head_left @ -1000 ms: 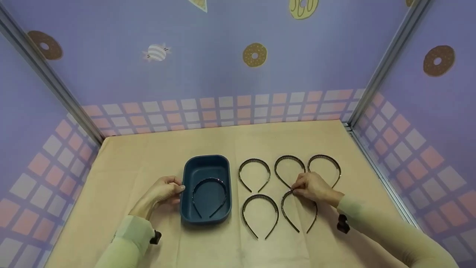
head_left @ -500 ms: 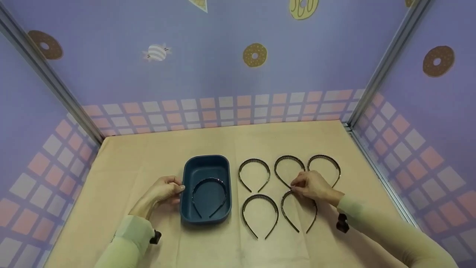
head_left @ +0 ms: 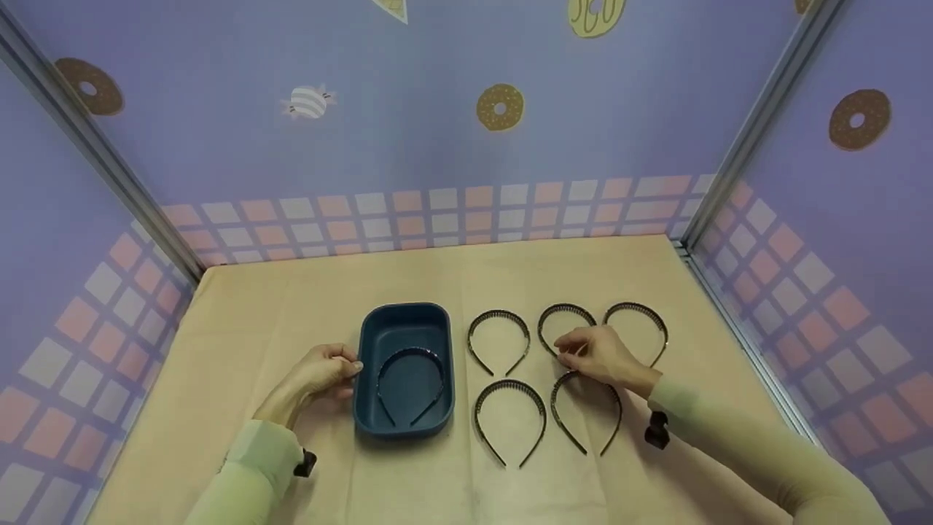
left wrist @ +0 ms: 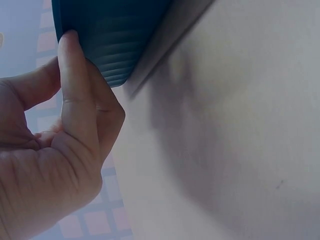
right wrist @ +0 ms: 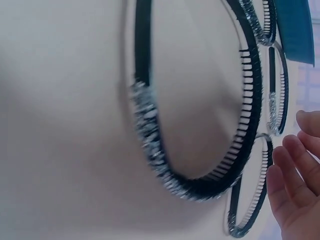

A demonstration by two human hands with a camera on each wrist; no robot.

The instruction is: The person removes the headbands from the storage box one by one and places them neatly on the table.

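Observation:
My left hand (head_left: 328,370) pinches the left rim of a dark blue plastic box (head_left: 367,328); in the left wrist view a fingertip lies against the box wall (left wrist: 107,30). One black, sparkly headband (head_left: 412,351) lies inside the box. My right hand (head_left: 601,357) hovers over the lower right headband (head_left: 567,430) and partly covers the upper middle headband (head_left: 567,307). Its fingers (right wrist: 287,192) are loosely bent, holding nothing, in the right wrist view, where a toothed headband with glitter (right wrist: 254,100) fills the middle.
More headbands lie between box and right hand: upper left headband (head_left: 498,313) and lower left headband (head_left: 508,383). An upper right headband (head_left: 635,306) lies behind the right hand. A cream cloth (head_left: 291,306) covers the table, and patterned walls (head_left: 437,146) enclose three sides.
My right hand has come off the top of the lower right headband and shifted slightly left and away from me. The left hand, box and headbands have stayed put.

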